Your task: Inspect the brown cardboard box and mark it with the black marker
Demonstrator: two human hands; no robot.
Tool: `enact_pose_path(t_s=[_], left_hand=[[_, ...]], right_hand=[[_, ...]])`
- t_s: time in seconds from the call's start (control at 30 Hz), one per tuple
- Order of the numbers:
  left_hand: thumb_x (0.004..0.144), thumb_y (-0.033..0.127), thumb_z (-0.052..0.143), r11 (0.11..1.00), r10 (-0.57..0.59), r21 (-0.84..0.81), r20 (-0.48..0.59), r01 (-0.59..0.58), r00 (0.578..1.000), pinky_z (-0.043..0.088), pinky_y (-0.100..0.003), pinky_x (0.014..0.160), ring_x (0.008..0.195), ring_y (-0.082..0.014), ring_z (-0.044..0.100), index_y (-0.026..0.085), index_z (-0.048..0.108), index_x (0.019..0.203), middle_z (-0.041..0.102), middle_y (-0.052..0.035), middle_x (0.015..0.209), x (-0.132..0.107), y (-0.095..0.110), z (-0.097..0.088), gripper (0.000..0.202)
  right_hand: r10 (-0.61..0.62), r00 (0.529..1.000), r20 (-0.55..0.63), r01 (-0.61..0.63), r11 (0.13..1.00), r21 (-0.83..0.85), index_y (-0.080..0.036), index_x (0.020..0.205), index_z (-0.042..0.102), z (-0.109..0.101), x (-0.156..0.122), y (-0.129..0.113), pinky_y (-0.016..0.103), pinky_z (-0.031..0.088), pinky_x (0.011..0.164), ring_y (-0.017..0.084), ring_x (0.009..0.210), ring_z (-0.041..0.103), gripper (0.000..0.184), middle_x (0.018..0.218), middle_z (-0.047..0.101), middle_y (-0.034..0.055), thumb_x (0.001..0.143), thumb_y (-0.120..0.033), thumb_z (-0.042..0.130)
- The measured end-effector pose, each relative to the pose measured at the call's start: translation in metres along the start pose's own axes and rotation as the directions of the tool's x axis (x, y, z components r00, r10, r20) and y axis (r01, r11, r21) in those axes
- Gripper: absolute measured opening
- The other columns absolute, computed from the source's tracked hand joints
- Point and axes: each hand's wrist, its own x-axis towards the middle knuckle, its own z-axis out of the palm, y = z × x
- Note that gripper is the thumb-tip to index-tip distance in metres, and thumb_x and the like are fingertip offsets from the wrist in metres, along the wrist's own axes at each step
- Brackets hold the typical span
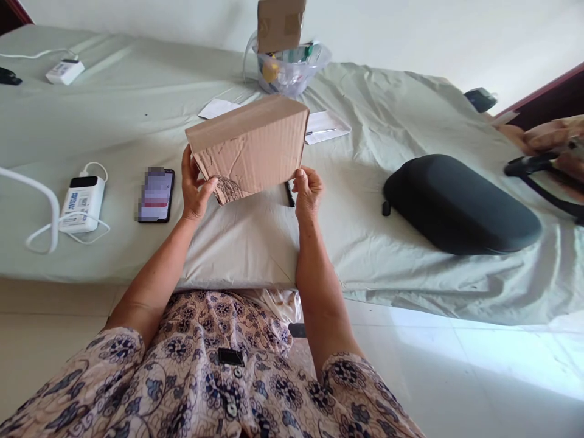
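Note:
Held up in front of me over the covered table is a brown cardboard box (253, 149), tilted, with dark scribbles at its lower left corner. My left hand (195, 188) grips its left end, thumb on the near face and fingers around the side. At the lower right corner, my right hand (309, 190) pinches the box between thumb and fingers. Below the box, beside my right hand, a slim black object (289, 194) shows in part. Behind it lie white paper (335, 131) with a pen (322, 131) on it, and another white sheet (218, 108).
A phone (157, 196) and a white power bank (82, 204) with cables lie to the left. At the back stands a clear plastic basket (314, 61) of items with a small carton (280, 25) above it. A large black case (463, 204) sits on the right.

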Motion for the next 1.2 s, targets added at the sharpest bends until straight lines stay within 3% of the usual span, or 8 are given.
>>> enact_pose_path(t_s=[0.17,0.3,0.5,0.6,0.73,0.83,1.0,1.2], left_hand=[[0.081,0.087,0.047,0.997,-0.030,-0.068,-0.038,0.027,0.999,0.053,-0.039,0.114,0.142,-0.0264,0.056,0.035,0.014,0.163,0.056,-0.0105,0.149,0.001,-0.007,0.006,0.103],[0.081,0.086,0.049,0.981,-0.133,-0.143,0.012,0.134,0.991,0.059,-0.037,0.102,0.130,-0.0254,0.064,0.033,0.015,0.161,0.062,-0.0125,0.142,-0.006,-0.008,0.014,0.101],[0.082,0.084,0.052,0.970,-0.177,-0.154,0.087,0.189,0.980,0.059,-0.039,0.101,0.125,-0.0244,0.067,0.033,-0.007,0.162,0.060,-0.0158,0.142,-0.017,-0.006,0.024,0.111],[0.076,0.080,0.066,0.907,-0.276,-0.309,0.073,0.285,0.958,0.058,-0.038,0.097,0.126,-0.0243,0.066,0.037,-0.007,0.161,0.061,-0.0124,0.139,-0.018,0.001,0.027,0.120],[0.070,0.058,0.085,0.683,-0.476,-0.596,0.076,0.423,0.876,0.057,-0.040,0.091,0.124,-0.0262,0.064,0.044,0.004,0.158,0.067,-0.0042,0.128,-0.017,0.019,0.029,0.121],[0.068,0.049,0.088,0.579,-0.523,-0.684,0.105,0.444,0.846,0.056,-0.039,0.086,0.124,-0.0265,0.063,0.047,0.011,0.154,0.068,-0.0019,0.126,-0.015,0.028,0.029,0.115],[0.065,0.054,0.088,0.576,-0.536,-0.673,0.119,0.465,0.836,0.056,-0.038,0.086,0.126,-0.0249,0.061,0.049,0.020,0.146,0.064,-0.0010,0.133,-0.015,0.032,0.031,0.106],[0.071,0.055,0.083,0.614,-0.480,-0.655,0.131,0.439,0.867,0.054,-0.038,0.091,0.129,-0.0219,0.058,0.044,0.026,0.139,0.058,0.0005,0.144,-0.018,0.031,0.034,0.089]], right_hand=[[0.054,0.998,-0.020,-0.053,0.996,0.070,-0.021,0.094,0.067,0.002,-0.001,0.003,0.019,0.040,0.049,0.006,0.053,0.048,0.060,0.066,0.052,-0.0049,0.082,-0.079,0.058],[0.030,0.999,-0.026,-0.028,0.996,0.081,-0.024,0.118,0.062,0.005,-0.001,0.012,0.019,0.044,0.052,0.006,0.051,0.050,0.060,0.067,0.051,-0.0066,0.089,-0.075,0.051],[0.122,0.990,0.069,-0.129,0.986,0.105,-0.028,0.158,0.027,0.025,-0.013,0.017,0.020,0.047,0.050,0.010,0.060,0.062,0.094,0.080,0.062,-0.0041,0.083,-0.071,0.064],[0.159,0.972,0.174,-0.178,0.979,0.100,-0.029,0.162,0.019,0.036,-0.023,0.011,0.020,0.048,0.051,0.010,0.063,0.064,0.104,0.085,0.065,-0.0023,0.081,-0.074,0.065],[0.154,0.913,0.377,-0.203,0.975,0.094,-0.030,0.163,0.016,0.045,-0.035,0.001,0.023,0.053,0.055,0.013,0.069,0.066,0.114,0.094,0.069,0.0017,0.075,-0.080,0.067],[0.130,0.854,0.503,-0.201,0.975,0.090,-0.031,0.164,0.010,0.050,-0.042,-0.002,0.025,0.057,0.060,0.014,0.073,0.067,0.123,0.102,0.070,0.0047,0.070,-0.081,0.071],[0.123,0.819,0.560,-0.208,0.974,0.090,-0.036,0.165,0.003,0.051,-0.046,-0.007,0.036,0.065,0.073,0.022,0.097,0.070,0.123,0.138,0.062,0.0134,0.072,-0.079,0.071],[0.095,0.774,0.627,-0.217,0.968,0.122,-0.042,0.162,-0.013,0.048,-0.045,-0.013,0.052,0.064,0.096,0.030,0.135,0.057,0.119,0.166,0.037,0.0086,0.078,-0.081,0.062]])
